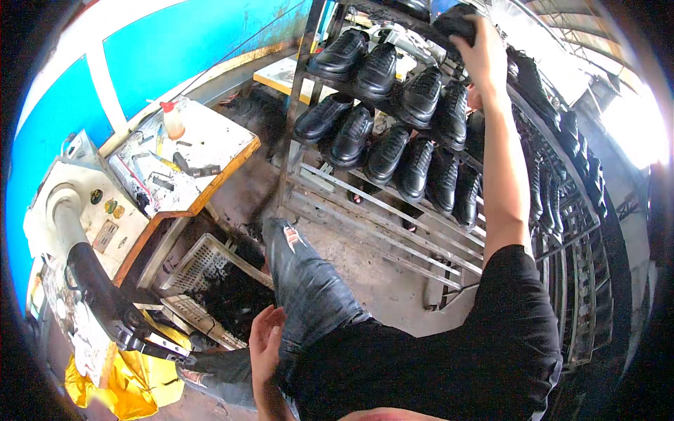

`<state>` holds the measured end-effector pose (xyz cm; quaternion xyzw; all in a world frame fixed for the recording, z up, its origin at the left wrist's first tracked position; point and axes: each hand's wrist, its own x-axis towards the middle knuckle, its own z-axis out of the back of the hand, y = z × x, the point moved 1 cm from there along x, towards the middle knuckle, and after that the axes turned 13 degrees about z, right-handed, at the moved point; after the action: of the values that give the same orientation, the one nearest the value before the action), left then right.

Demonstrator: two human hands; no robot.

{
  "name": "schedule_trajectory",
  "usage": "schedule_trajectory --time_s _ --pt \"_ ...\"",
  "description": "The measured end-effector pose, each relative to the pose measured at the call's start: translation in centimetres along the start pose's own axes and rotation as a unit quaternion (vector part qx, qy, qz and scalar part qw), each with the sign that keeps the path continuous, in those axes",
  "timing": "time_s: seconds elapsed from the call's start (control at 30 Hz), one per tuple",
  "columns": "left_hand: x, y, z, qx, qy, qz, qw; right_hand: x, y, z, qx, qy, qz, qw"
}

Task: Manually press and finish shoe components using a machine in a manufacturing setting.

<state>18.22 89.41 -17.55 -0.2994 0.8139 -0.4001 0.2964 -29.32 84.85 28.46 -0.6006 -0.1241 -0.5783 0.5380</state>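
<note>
My right arm stretches up to the top of a metal shoe rack (pixel 295 105). Up there my right hand (pixel 484 59) is closed around a black shoe (pixel 454 22), seen only in part at the picture's upper edge. Below it, rows of black lace-up shoes (pixel 421 97) stand on the slanted shelves, toes toward me. My left hand (pixel 265 340) hangs beside my jeans near the thigh, its fingers loosely bent and apart, with nothing in it.
At left stands a machine (pixel 98 203) with a thick dark arm, next to a stained worktable (pixel 225 144) bearing a bottle (pixel 171 121) and tools. Plastic crates (pixel 203 259) with dark contents and a yellow bag (pixel 133 382) sit low. Another shoe rack (pixel 572 245) stands at right.
</note>
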Motion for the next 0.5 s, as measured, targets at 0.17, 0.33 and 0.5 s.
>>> schedule_trajectory --time_s 0.17,0.33,0.5 --pt "-1.0 0.1 0.3 -0.021 -0.003 0.005 1.0 -1.9 -3.2 1.6 -0.126 0.094 0.024 0.987" --pt "-0.8 0.5 0.7 -0.015 -0.008 0.044 0.999 -4.7 -8.3 5.0 -0.074 0.178 -0.005 0.981" --pt "-1.7 0.6 0.0 0.013 -0.035 0.064 0.997 -5.5 1.5 8.5 -0.064 0.045 0.074 0.994"
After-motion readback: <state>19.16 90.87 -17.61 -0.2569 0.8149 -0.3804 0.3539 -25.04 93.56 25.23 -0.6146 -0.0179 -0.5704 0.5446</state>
